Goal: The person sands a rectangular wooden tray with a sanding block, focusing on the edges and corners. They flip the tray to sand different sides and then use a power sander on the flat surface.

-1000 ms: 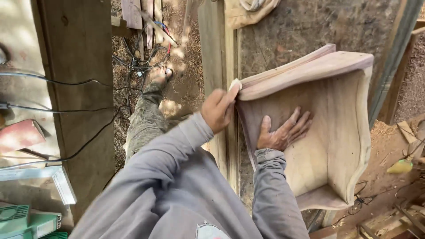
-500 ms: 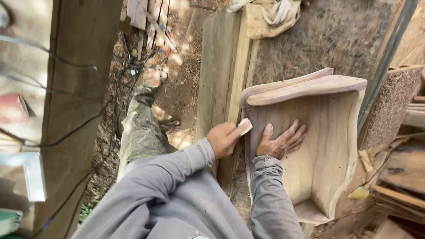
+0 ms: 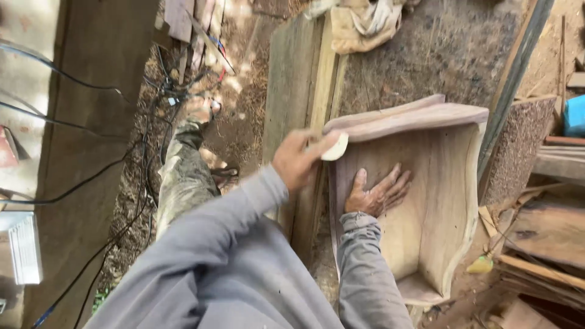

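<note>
Head view: left hand [image 3: 300, 159] pinches one pale sanding pad [image 3: 334, 147] in closed fingers against the curved top rail of the single wooden cabinet piece [image 3: 439, 201], which lies on the dirt floor. Right hand [image 3: 375, 194], fingers spread flat inside the panel, likely braces it. Two hands, one pad.

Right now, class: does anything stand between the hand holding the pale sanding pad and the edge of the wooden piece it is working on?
Nothing visible does. The left hand holds the pale sanding pad right at the near upper edge of the carved wooden piece. The right hand lies flat inside the hollow, below that edge and clear of it.
</note>
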